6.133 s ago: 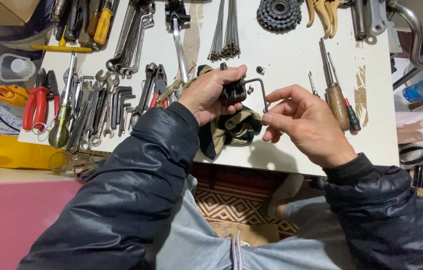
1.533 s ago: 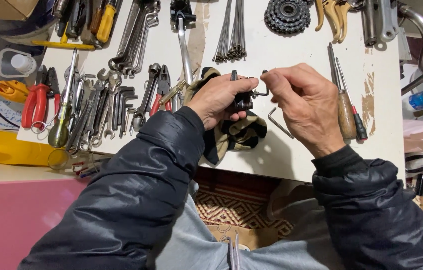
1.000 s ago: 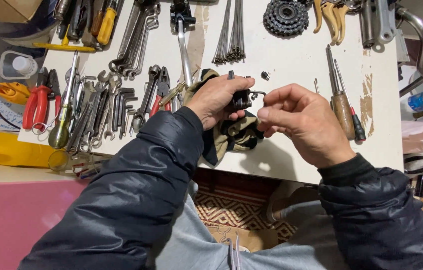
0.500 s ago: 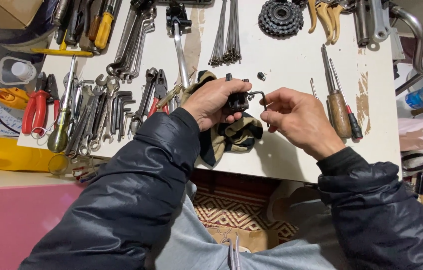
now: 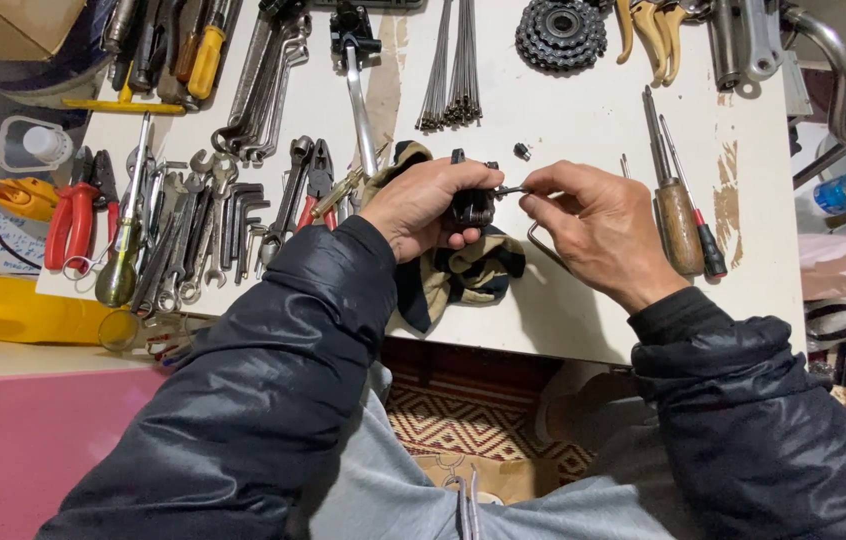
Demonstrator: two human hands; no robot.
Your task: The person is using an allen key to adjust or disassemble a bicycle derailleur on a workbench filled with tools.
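Note:
My left hand [image 5: 427, 205] grips a small black metal bicycle part [image 5: 470, 203] above a tan and black rag [image 5: 463, 277] on the white worktable [image 5: 583, 130]. My right hand [image 5: 598, 228] pinches a thin bent metal key [image 5: 535, 240], its short end pressed into the right side of the black part. The key's long arm runs down under my right palm and is partly hidden. A tiny black nut [image 5: 521, 151] lies on the table just above my hands.
Wrenches and hex keys [image 5: 213, 225], red pliers [image 5: 65, 212] and a yellow-handled tool lie at the left. Spokes [image 5: 453, 70] and a cog cluster [image 5: 560, 32] sit at the far edge. Two screwdrivers [image 5: 678, 205] lie to the right of my right hand.
My right hand has shifted slightly, keeping the key's tip at the black part. My left hand still holds the part over the rag; the view moved a little.

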